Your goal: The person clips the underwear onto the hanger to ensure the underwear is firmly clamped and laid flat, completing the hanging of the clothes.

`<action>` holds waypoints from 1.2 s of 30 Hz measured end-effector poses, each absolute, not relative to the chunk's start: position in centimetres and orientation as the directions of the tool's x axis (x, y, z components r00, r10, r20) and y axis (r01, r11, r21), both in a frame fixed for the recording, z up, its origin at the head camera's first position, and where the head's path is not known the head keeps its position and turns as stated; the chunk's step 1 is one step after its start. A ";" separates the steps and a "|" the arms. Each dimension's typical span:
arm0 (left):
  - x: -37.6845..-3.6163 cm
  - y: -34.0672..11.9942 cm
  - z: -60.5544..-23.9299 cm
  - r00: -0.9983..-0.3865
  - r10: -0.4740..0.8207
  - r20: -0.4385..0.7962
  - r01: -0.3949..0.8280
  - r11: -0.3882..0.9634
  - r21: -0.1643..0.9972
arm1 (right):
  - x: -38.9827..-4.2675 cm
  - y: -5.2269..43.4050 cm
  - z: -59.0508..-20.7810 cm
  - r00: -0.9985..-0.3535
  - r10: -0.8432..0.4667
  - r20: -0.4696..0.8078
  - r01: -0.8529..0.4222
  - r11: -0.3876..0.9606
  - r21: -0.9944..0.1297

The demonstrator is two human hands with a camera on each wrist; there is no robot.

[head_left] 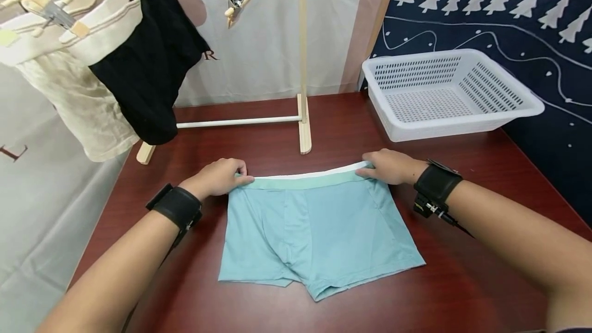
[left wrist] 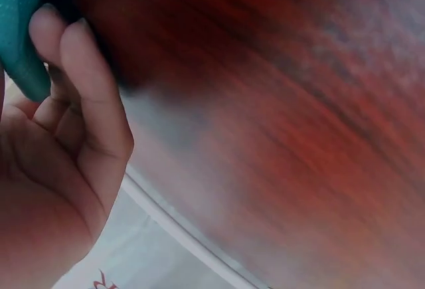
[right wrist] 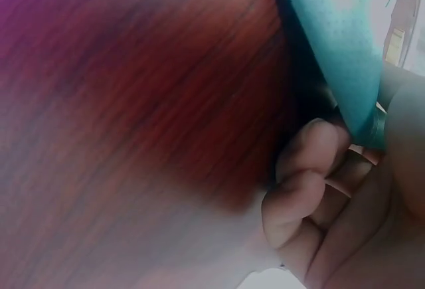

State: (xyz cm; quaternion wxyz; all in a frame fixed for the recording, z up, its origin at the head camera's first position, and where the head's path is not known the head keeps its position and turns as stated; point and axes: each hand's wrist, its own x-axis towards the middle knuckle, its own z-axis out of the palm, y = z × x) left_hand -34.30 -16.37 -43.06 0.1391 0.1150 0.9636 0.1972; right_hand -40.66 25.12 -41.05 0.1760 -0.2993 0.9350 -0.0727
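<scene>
Head view: left hand (head_left: 221, 176) and right hand (head_left: 390, 166) each pinch a waistband corner of the light-blue cotton boxer briefs (head_left: 314, 230); best kept taut and level.

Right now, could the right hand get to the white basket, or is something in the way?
Probably yes. The right hand grips the blue shorts at the waistband, and only bare table lies between it and the white basket.

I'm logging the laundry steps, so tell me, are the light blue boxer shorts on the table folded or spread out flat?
Spread flat: the boxer shorts lie unfolded, both legs showing, each hand pinching a waistband end.
</scene>
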 end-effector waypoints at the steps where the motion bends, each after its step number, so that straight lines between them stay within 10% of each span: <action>1: -34.3 -16.3 -42.9 -0.937 0.269 -0.224 0.163 0.902 0.401 | -40.6 25.1 -40.9 -0.761 -0.585 -0.281 -0.535 0.810 -0.239; 7: -34.2 -15.7 -40.6 -0.970 0.224 -0.093 0.188 0.938 0.291 | -40.2 24.9 -40.6 -0.767 -0.571 -0.293 -0.515 0.820 -0.249; 11: -34.6 -15.1 -35.7 -0.961 0.137 0.242 0.222 0.902 0.371 | -40.1 24.8 -41.1 -0.774 -0.568 -0.280 -0.510 0.821 -0.255; 16: -34.2 -13.6 -27.7 -0.659 0.023 0.752 0.464 0.799 0.382 | -40.0 24.9 -41.3 -0.767 -0.581 -0.272 -0.527 0.812 -0.250; 21: -33.8 -10.6 -20.9 -0.435 0.150 0.888 0.543 0.830 0.126 | -40.3 25.1 -41.1 -0.765 -0.583 -0.275 -0.535 0.812 -0.234; 30: -35.1 -6.9 -16.1 -0.800 0.144 0.582 0.124 0.989 -0.075 | -40.2 25.3 -41.1 -0.751 -0.595 -0.287 -0.560 0.804 -0.202; 36: -35.9 -7.6 -15.9 -0.863 0.075 0.500 0.070 0.997 -0.030 | -39.9 25.2 -41.1 -0.757 -0.599 -0.260 -0.571 0.801 -0.181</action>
